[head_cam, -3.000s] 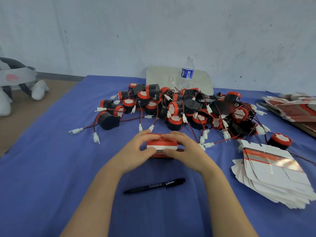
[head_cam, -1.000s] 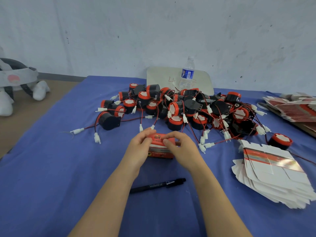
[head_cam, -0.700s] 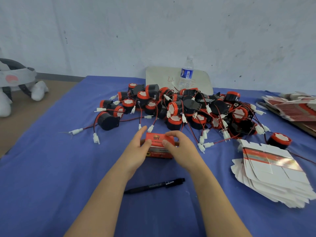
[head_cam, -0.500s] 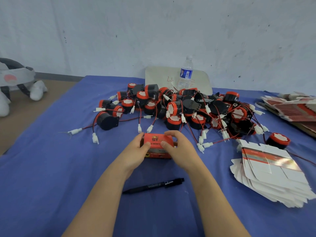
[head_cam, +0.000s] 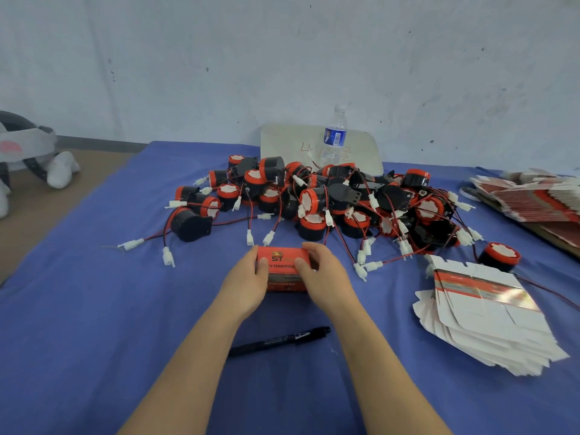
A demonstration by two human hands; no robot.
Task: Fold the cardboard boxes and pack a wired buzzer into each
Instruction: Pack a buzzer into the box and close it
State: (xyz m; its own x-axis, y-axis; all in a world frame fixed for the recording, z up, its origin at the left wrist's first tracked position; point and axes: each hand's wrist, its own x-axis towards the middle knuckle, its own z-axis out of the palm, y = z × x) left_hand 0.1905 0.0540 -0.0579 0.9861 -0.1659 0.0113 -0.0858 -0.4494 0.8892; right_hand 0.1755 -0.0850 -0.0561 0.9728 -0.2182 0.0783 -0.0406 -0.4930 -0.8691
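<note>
Red-capped wired buzzers [head_cam: 314,202] heaped just beyond left hand [head_cam: 244,284] and right hand [head_cam: 326,281], flat box blanks [head_cam: 483,318] further right, pen [head_cam: 279,340] behind wrists; both clamped on folded box [head_cam: 284,262].

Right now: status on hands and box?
Left hand and right hand both grip the red box, one at each end. Box looks closed, on the blue cloth. Pen lies nearer, apart; buzzers heaped behind.

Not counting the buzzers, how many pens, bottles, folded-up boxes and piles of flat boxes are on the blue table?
Pen: 1
Bottle: 1
Folded-up box: 1
Piles of flat boxes: 2
Total: 5
</note>
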